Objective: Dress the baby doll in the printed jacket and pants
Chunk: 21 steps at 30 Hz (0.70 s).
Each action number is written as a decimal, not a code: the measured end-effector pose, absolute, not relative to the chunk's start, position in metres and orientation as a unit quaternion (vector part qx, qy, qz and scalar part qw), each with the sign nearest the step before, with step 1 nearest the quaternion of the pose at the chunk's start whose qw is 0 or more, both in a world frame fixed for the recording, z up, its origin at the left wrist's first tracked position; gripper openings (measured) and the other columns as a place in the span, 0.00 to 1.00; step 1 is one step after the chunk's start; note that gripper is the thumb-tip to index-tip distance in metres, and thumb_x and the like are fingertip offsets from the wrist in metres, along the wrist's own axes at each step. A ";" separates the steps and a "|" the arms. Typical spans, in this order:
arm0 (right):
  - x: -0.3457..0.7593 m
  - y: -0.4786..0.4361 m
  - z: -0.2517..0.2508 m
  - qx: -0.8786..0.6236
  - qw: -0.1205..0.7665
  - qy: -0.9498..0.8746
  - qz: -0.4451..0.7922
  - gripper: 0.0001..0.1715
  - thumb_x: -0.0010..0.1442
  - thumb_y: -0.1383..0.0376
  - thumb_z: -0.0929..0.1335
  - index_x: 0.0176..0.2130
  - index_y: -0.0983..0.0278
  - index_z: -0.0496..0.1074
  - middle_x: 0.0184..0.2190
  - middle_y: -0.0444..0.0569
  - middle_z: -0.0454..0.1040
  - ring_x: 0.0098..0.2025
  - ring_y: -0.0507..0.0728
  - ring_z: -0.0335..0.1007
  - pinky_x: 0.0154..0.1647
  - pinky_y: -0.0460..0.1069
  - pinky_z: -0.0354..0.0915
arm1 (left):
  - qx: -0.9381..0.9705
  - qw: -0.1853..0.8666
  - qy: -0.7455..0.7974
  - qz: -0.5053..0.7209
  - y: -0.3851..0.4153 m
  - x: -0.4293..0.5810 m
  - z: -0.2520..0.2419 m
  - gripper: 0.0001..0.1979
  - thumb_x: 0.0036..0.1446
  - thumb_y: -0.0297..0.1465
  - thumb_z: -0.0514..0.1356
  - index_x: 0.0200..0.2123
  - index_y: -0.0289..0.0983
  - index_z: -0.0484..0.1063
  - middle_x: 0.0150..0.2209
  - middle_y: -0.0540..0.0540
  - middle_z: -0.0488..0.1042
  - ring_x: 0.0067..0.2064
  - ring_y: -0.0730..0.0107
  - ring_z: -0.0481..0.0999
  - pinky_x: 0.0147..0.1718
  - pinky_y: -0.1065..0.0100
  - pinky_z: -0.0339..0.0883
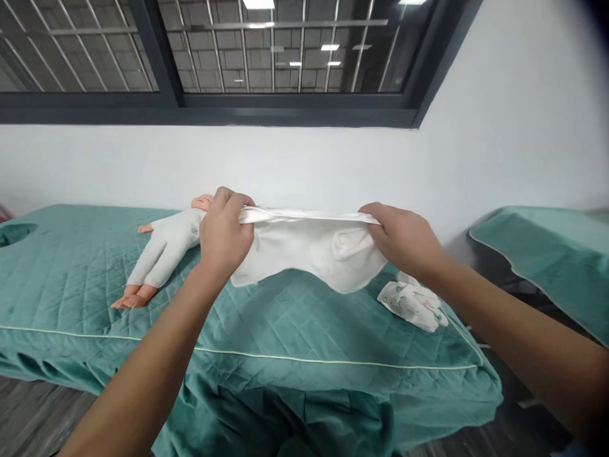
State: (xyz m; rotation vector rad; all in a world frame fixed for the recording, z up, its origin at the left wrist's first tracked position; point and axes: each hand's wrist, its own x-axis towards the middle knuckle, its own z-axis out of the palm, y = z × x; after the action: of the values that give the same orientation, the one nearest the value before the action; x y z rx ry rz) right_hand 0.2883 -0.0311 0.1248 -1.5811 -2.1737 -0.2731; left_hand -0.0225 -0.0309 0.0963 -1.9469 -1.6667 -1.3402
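Note:
Stretched between my two hands is a small white cloth garment (309,244), its upper edge pulled straight and its lower part hanging down. My left hand (227,228) is closed on the left end of that edge. The right end is pinched in my right hand (402,235). Left of my left hand, a baby doll (166,244) in a white outfit lies on its back on the green bed, its head partly hidden. Below my right hand rests a folded white cloth (413,301) with small coloured prints; my forearm passes close to it.
A green quilted cover (285,336) with pale piping spreads over the bed, which stands against a white wall (304,165). Above is a dark-framed window (295,109) with bars behind the glass. Another green-covered surface (556,254) stands at the right, across a gap.

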 end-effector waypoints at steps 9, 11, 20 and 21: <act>0.312 -0.005 0.095 -0.644 0.167 -0.746 0.007 0.20 0.59 0.66 0.63 0.47 0.55 0.77 0.45 0.45 0.80 0.43 0.61 0.74 0.41 0.53 0.65 | -0.688 -0.078 -0.665 -0.280 -0.013 -0.055 0.065 0.13 0.60 0.37 0.55 0.43 0.40 0.76 0.41 0.46 0.80 0.44 0.57 0.77 0.46 0.63 0.69; 0.306 0.011 0.083 -0.646 0.086 -0.758 0.008 0.21 0.60 0.66 0.63 0.50 0.54 0.77 0.49 0.47 0.80 0.46 0.63 0.74 0.43 0.54 0.65 | -0.705 -0.060 -0.685 -0.171 -0.003 -0.055 0.055 0.16 0.63 0.39 0.53 0.48 0.40 0.75 0.44 0.42 0.80 0.47 0.52 0.78 0.47 0.58 0.70; 0.205 0.012 -0.059 -0.562 0.116 -0.819 -0.020 0.31 0.61 0.75 0.59 0.61 0.70 0.68 0.62 0.62 0.68 0.63 0.65 0.64 0.66 0.59 0.55 | -0.728 -0.012 -0.658 -0.195 -0.001 0.013 -0.052 0.19 0.64 0.27 0.52 0.57 0.33 0.69 0.60 0.33 0.70 0.62 0.53 0.68 0.61 0.56 0.63; 0.193 0.005 -0.075 -0.556 0.146 -0.818 0.017 0.31 0.61 0.73 0.60 0.63 0.71 0.66 0.64 0.61 0.66 0.64 0.65 0.62 0.67 0.57 0.55 | -0.742 -0.045 -0.636 -0.209 -0.002 0.021 -0.064 0.18 0.64 0.26 0.51 0.56 0.33 0.69 0.58 0.35 0.71 0.61 0.56 0.69 0.61 0.58 0.63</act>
State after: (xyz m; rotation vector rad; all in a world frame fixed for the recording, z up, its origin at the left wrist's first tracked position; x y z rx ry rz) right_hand 0.1934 0.0055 -0.0747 -1.5997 -2.3567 0.0476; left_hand 0.0209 -0.0020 -0.0639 -2.3996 -2.0568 -0.6756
